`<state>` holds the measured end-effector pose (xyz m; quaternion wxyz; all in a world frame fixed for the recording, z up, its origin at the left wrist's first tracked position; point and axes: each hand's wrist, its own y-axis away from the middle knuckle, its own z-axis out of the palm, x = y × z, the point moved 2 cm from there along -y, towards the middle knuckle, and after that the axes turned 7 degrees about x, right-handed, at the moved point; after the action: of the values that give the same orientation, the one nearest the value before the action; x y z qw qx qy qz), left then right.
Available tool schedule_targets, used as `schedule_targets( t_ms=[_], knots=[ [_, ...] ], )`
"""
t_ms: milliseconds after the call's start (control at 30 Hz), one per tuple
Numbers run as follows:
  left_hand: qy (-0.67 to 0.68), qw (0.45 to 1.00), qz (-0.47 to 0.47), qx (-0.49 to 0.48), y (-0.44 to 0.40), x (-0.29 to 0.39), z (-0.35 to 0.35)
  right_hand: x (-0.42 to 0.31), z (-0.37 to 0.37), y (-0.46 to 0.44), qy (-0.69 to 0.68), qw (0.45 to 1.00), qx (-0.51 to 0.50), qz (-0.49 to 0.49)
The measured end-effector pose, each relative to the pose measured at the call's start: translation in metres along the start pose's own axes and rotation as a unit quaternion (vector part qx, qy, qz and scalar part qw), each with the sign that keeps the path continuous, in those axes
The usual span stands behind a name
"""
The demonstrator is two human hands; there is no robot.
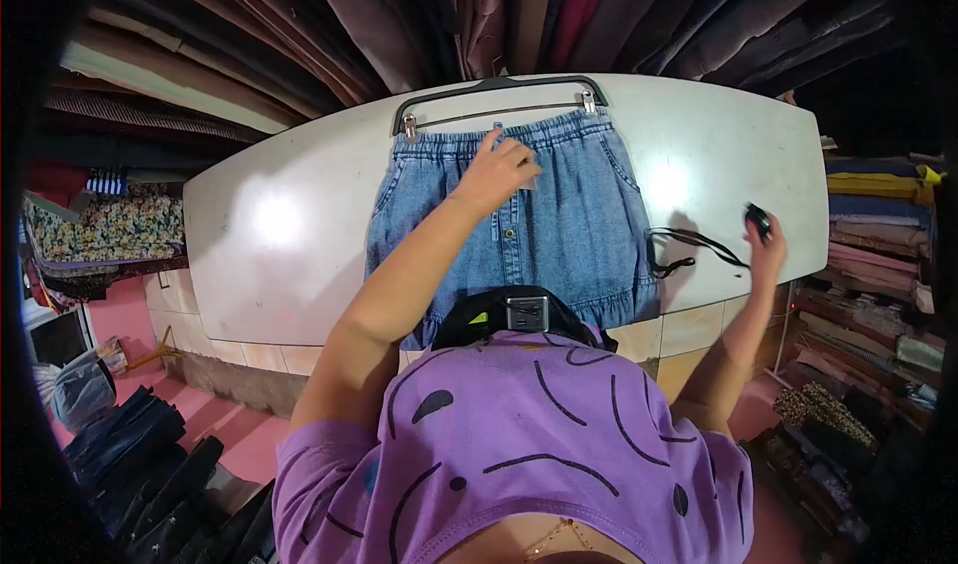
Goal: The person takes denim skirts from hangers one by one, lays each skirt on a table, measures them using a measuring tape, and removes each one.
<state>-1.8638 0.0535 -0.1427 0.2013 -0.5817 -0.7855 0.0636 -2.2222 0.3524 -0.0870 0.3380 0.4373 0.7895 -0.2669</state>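
A blue denim skirt point(579, 205) lies flat on a white board, its elastic waistband clipped to a black hanger point(499, 82). My left hand point(502, 170) is over the upper front of the skirt, fingers curled together near the waistband. A bit of blue shows at its fingertips and a pale edge under the palm; what it grips I cannot make out. Off to the skirt's right, my right hand point(766, 245) is closed around a small black object point(758, 221) whose kind is unclear. A thin black strap point(699, 237) runs between that hand and the skirt's side.
The white board point(289, 235) spans the view. Dark garments point(499, 20) hang behind it. Folded clothes point(878, 215) are stacked on the right, and more fabric piles point(100, 230) on the left. Dark clothing point(140, 454) lies at lower left. A black device point(527, 313) sits at my chest.
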Motion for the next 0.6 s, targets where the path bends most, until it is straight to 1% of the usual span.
schedule_targets(
  t_ms=[33, 67, 100, 167, 233, 267, 300, 367, 433, 467, 500, 567, 600],
  knots=[
    [0.021, 1.000, 0.004, -0.001, 0.002, -0.003, -0.004, 0.014, -0.027, 0.004, 0.007, 0.999, 0.038, 0.016],
    [0.022, 0.997, 0.010, 0.072, 0.008, -0.007, -0.005, 0.028, -0.056, 0.007, 0.053, 0.996, 0.064, 0.016],
    [0.022, 0.997, 0.012, 0.071, 0.015, -0.009, -0.006, 0.040, -0.083, 0.014, 0.099, 0.991, 0.090, 0.017],
    [0.011, 0.991, 0.012, 0.129, 0.028, -0.009, -0.012, 0.054, -0.124, 0.039, 0.064, 0.988, 0.136, 0.018],
    [0.013, 0.992, 0.005, 0.126, 0.036, -0.009, -0.017, 0.074, -0.152, 0.064, 0.074, 0.975, 0.186, 0.102],
    [0.026, 0.992, -0.015, 0.125, 0.040, -0.013, -0.016, 0.097, -0.161, 0.075, 0.059, 0.970, 0.218, 0.089],
    [0.038, 0.991, -0.036, 0.124, 0.041, -0.016, -0.015, 0.108, -0.162, 0.091, 0.058, 0.969, 0.221, 0.091],
    [0.043, 0.988, -0.038, 0.142, 0.034, -0.018, -0.019, 0.130, -0.161, 0.116, 0.009, 0.961, 0.203, 0.189],
    [0.090, 0.982, -0.116, 0.117, 0.029, -0.024, -0.013, 0.146, -0.144, 0.138, -0.041, 0.939, 0.187, 0.285],
    [0.091, 0.982, -0.097, 0.135, 0.026, -0.025, -0.012, 0.146, -0.137, 0.151, -0.040, 0.941, 0.168, 0.292],
    [0.091, 0.982, -0.095, 0.136, 0.025, -0.025, -0.013, 0.161, -0.128, 0.160, -0.115, 0.945, 0.134, 0.274],
    [0.107, 0.980, -0.139, 0.094, 0.023, -0.025, -0.013, 0.149, -0.109, 0.177, -0.160, 0.921, 0.101, 0.341],
    [0.105, 0.981, -0.135, 0.094, 0.021, -0.023, -0.014, 0.147, -0.101, 0.185, -0.190, 0.913, 0.095, 0.348]
  ],
)
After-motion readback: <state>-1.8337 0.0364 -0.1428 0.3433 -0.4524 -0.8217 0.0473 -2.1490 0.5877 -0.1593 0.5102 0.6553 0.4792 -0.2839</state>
